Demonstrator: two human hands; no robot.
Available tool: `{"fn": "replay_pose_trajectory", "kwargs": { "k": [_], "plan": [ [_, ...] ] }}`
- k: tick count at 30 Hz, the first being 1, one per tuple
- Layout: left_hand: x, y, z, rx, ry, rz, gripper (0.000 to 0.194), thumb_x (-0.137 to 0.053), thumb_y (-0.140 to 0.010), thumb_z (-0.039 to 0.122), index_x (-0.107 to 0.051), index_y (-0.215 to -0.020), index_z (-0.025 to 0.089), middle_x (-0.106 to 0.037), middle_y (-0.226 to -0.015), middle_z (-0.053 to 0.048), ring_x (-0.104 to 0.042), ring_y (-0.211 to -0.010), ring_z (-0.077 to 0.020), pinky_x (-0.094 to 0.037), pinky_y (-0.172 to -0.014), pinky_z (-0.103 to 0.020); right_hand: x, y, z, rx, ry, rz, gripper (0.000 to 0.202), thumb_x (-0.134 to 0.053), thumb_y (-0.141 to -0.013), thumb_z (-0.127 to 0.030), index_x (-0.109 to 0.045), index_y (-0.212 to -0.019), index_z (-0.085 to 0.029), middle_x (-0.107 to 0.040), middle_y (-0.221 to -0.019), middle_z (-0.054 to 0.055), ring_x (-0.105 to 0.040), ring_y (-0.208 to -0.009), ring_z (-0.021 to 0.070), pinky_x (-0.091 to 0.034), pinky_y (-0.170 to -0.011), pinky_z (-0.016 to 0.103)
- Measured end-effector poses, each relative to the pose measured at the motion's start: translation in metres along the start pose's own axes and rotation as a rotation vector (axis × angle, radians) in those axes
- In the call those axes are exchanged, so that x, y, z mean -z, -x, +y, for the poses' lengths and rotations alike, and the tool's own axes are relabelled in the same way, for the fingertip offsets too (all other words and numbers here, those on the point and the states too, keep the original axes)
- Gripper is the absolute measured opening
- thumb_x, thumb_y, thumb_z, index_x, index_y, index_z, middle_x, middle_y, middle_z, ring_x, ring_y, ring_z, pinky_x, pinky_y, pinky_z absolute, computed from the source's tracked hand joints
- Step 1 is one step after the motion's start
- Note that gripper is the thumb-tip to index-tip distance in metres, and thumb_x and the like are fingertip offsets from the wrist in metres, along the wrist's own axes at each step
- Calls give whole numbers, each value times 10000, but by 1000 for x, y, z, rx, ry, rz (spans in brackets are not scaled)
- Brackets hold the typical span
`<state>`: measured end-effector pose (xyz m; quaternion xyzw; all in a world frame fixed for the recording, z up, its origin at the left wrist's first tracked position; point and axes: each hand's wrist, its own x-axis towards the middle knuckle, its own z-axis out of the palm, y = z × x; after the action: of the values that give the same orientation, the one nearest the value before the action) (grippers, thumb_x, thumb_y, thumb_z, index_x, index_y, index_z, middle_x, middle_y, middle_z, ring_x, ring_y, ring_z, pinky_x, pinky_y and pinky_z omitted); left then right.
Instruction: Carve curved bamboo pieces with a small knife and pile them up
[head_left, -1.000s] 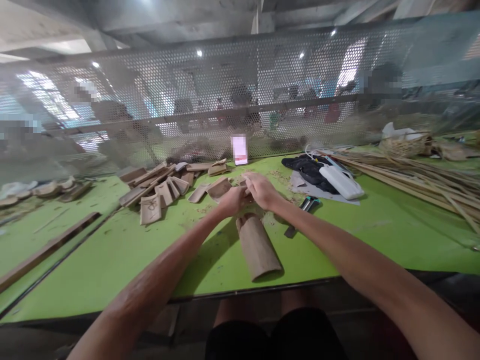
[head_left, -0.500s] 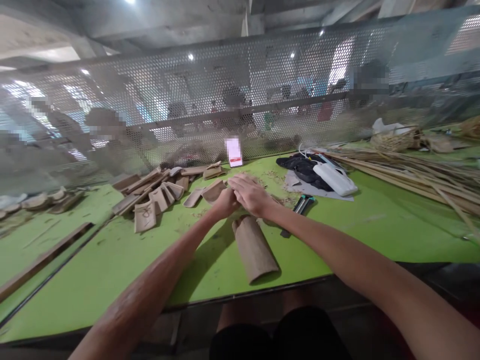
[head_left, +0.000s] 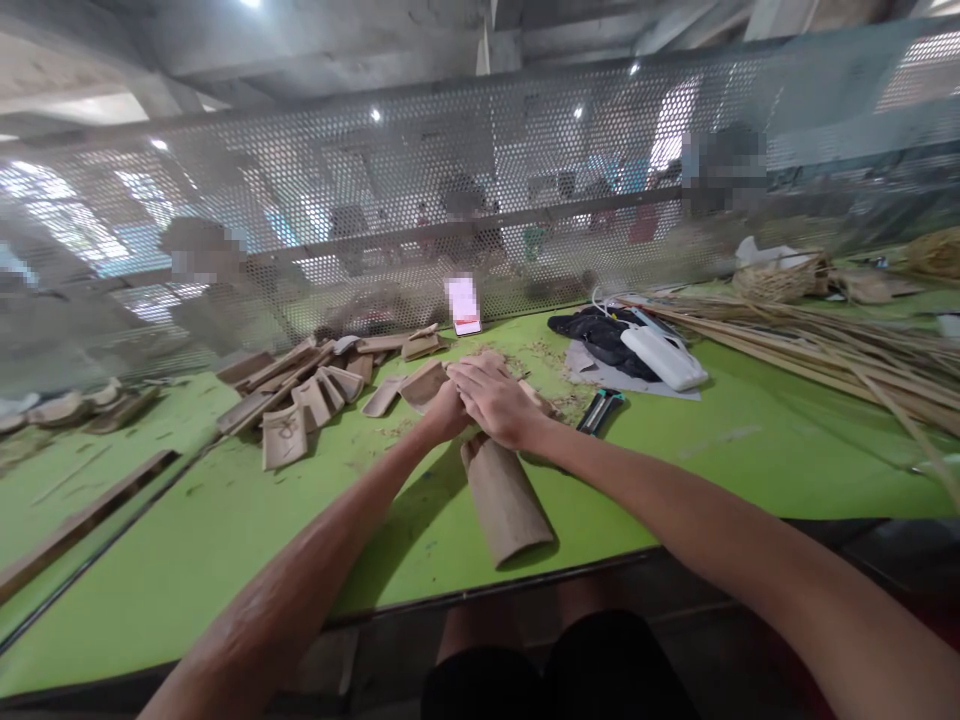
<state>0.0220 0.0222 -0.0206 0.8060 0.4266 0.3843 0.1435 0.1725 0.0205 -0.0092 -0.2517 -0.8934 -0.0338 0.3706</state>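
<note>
Lowered since the frame a second ago, my right hand now lies over my left hand, and the right forearm hides the near end of a cutter that was visible then. Both hands meet above the green table, the right one's fingers side by side on top. The left one's fingers are covered, and from my distant post I cannot tell whether anything is clamped between the two.

Just on the near side of them, a half-round bamboo section lies curved face up, pointing toward the table's near edge. My right hand overlaps its far end in my view; whether they touch, I cannot tell.

Beside my left hand rests a curved bamboo piece, with shavings scattered beyond the hands. Farther left I see a heap of cut bamboo pieces. A lit phone stands before a perforated panel. On the right, a white device lies by black cloth, near long bamboo strips.
</note>
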Motion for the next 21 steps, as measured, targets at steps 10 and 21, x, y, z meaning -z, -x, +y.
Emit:
{"fn": "replay_pose_trajectory", "kwargs": {
  "k": [10,21],
  "plan": [
    [11,7,7,163,280,-215,301,-670,-819,424,-629,-804,126,-681,-729,-62,-604,-614,-152,-474,-544,-246,3,-7,14,-345,-589,70,512,-314,-1028,-435,-739,-1053,-150,-695,-1125,116,-604,-1129,243,-441,-1031,384],
    [15,6,13,231,310,-262,321,-659,-831,447,-619,-817,129,-694,-755,-80,-637,-657,-166,-521,-583,-256,-4,6,24,-446,-655,-43,529,-248,-1054,-393,-719,-1144,-169,-737,-1003,88,-661,-989,208,-520,-863,341]
  ]
}}
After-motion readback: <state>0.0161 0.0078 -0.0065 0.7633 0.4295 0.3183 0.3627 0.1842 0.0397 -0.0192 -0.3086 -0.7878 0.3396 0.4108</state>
